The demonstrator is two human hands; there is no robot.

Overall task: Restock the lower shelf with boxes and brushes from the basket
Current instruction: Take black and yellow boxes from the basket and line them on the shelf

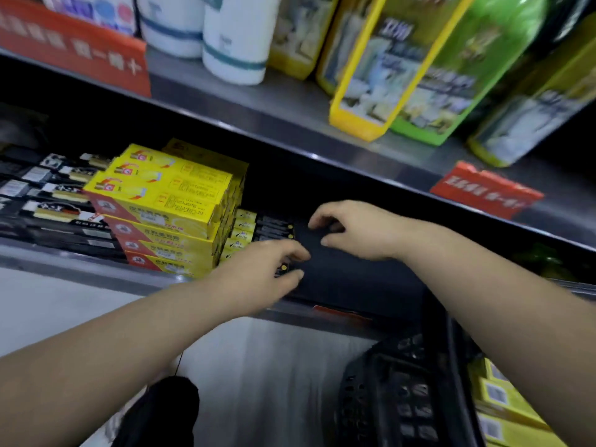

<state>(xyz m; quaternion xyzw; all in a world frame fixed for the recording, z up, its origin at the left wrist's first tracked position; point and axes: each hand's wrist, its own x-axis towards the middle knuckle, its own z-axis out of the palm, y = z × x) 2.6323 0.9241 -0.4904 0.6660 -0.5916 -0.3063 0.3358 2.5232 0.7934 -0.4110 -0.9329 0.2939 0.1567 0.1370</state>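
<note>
On the lower shelf point(96, 275) stands a stack of yellow and red boxes point(167, 208). Right of it lie several dark packs with yellow ends, the brush packs point(264, 229). My left hand point(267, 269) reaches onto these packs, its fingers curled round the end of one at the front. My right hand point(351, 230) hovers over the dark back of the shelf just right of them, fingers bent, touching or pinching the packs' far end; blur hides which. The black basket point(400, 391) is at the bottom right, with yellow boxes point(503, 411) in it.
More dark brush packs point(54, 201) lie left of the yellow stack. The upper shelf point(290, 104) holds white rolls point(235, 40), yellow and green packages point(403, 69) and red price tags point(487, 191). A dark shape point(167, 411) sits at the bottom centre above the pale floor.
</note>
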